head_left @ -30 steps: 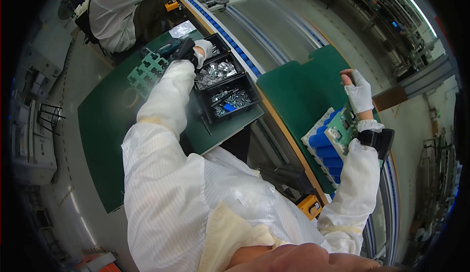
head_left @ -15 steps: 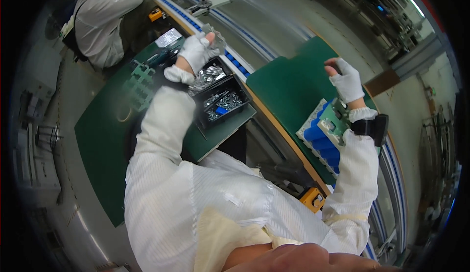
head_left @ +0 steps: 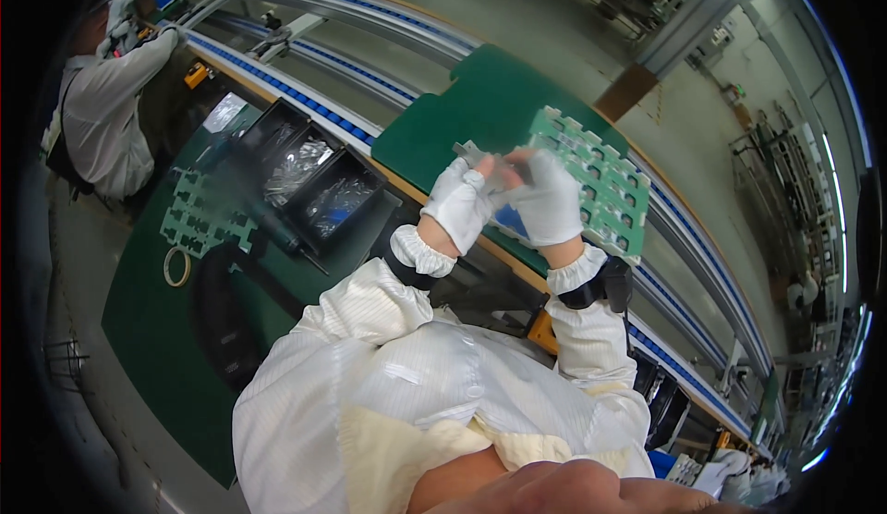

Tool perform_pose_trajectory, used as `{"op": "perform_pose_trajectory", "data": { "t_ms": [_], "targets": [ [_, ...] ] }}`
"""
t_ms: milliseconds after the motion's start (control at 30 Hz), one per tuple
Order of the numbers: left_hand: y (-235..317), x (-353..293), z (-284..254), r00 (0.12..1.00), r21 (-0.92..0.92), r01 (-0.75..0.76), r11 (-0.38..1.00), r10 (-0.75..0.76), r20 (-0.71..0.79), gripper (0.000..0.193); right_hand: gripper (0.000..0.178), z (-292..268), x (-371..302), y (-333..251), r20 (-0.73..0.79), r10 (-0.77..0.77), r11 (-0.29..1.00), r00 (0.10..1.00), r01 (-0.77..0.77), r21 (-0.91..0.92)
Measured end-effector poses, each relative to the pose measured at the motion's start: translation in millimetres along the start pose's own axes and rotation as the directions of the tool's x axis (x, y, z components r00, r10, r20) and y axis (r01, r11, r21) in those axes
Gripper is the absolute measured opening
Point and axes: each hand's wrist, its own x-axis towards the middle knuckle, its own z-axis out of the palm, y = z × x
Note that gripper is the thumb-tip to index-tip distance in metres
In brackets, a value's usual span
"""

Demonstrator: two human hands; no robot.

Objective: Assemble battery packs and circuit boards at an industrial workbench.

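Gloved in white with bare fingertips, my left hand (head_left: 456, 205) pinches a thin silver metal piece (head_left: 469, 152). Close beside it, my right hand (head_left: 547, 201) has its fingers bent in onto the same piece; blur hides the exact contact. Both hands are over the near edge of a green mat (head_left: 434, 130). Just beyond and right of them is a battery pack with a pale green cell holder (head_left: 596, 177) on top. Blue cells (head_left: 510, 221) show below my fingers, and my right hand covers part of the pack.
Black bins hold shiny metal pieces (head_left: 297, 168) and small screws (head_left: 344, 201) at left. On the left green table (head_left: 148, 301) are another green holder (head_left: 205, 214) and a tape roll (head_left: 176, 266). A conveyor rail (head_left: 277, 68) runs behind. Another person (head_left: 106, 116) works at far left.
My left hand has moved right from above the bins, bringing the metal piece. My right hand has come in to meet it. The view has turned, showing the pack's green top.
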Motion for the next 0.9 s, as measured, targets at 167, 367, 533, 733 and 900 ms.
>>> {"op": "perform_pose_trajectory", "data": {
  "t_ms": [167, 367, 533, 733, 900],
  "targets": [
    [-5, -2, 24, 0.993, 0.083, 0.008, 0.997, -0.018, 0.119, 0.016, 0.019, -21, 1, -4, -0.058, 0.039, 0.999, 0.998, -0.041, -0.019],
    [-11, 22, 38, 0.993, 0.129, -0.003, 0.992, -0.012, 0.113, 0.019, 0.014, -37, 18, 14, -0.083, -0.016, 0.993, 0.996, 0.006, -0.121],
    [-25, 53, 46, 0.986, 0.294, 0.015, 0.956, -0.063, 0.155, 0.023, 0.012, -47, 29, 46, -0.126, 0.193, 0.981, 0.973, -0.186, 0.062],
    [-41, 73, 59, 0.997, 0.174, 0.075, 0.982, -0.073, -0.019, 0.008, 0.015, -66, 46, 88, -0.056, 0.466, 0.851, 0.883, -0.431, 0.300],
    [-45, 80, 60, 0.996, 0.320, 0.079, 0.944, -0.061, -0.067, 0.009, 0.019, -87, 39, 135, -0.056, 0.423, 0.891, 0.905, -0.426, -0.158]
  ]
}}
